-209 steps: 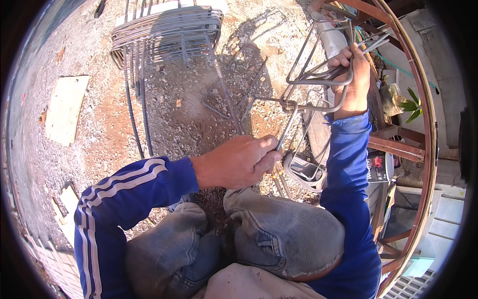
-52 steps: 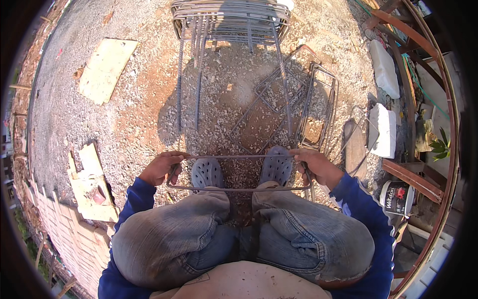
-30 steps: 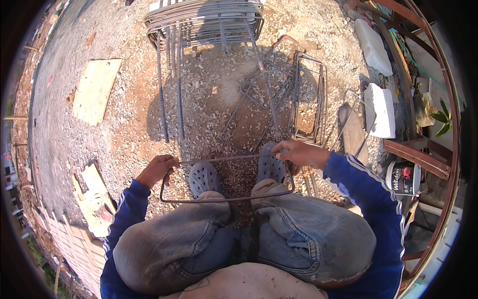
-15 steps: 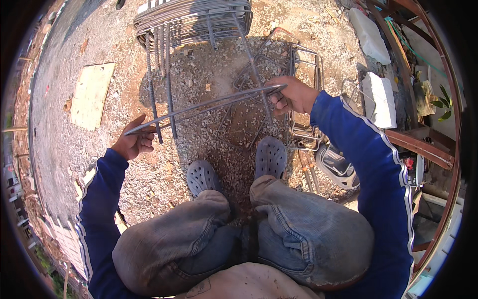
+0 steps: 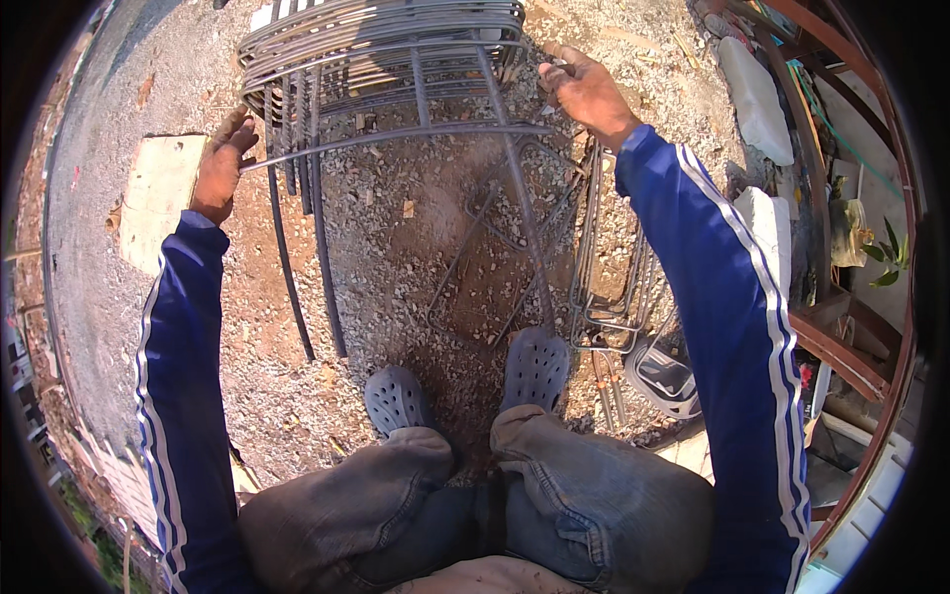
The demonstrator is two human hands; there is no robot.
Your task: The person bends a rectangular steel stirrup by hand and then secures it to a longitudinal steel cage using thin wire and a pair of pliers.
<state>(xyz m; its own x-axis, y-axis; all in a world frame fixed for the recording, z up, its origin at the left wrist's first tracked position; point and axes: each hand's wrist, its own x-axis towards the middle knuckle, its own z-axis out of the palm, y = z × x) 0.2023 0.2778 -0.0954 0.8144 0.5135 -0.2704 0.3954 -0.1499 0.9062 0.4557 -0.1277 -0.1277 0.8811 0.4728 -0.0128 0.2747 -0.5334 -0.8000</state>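
Note:
A rectangular steel stirrup (image 5: 396, 134), seen nearly edge-on, lies across the long rebar rods just on the near side of a stack of similar stirrups (image 5: 376, 45). Its left end meets the palm side of my left hand (image 5: 226, 163), whose fingers are extended upward beside the stack's left end. My right hand (image 5: 591, 97) is to the right of the stack, fingers apart and holding nothing; a gap separates it from the stirrup's right end. Dark rebar rods (image 5: 327, 267) run from under the stack toward me, and another rod (image 5: 524, 208) comes down on the right.
Loose bent stirrups (image 5: 609, 257) lie on the gravel at right. Red-handled cutters (image 5: 608, 388) and a grey oval object (image 5: 665, 378) are nearer me. A wooden board (image 5: 158, 203) lies left. White blocks (image 5: 754, 99) and a brown metal frame (image 5: 841, 346) border the right side. My grey clogs (image 5: 537, 368) stand in front.
Both hands have moved away from me, taking the stirrup up to the near side of the stack. My right hand has let go of it, and my left fingers have opened.

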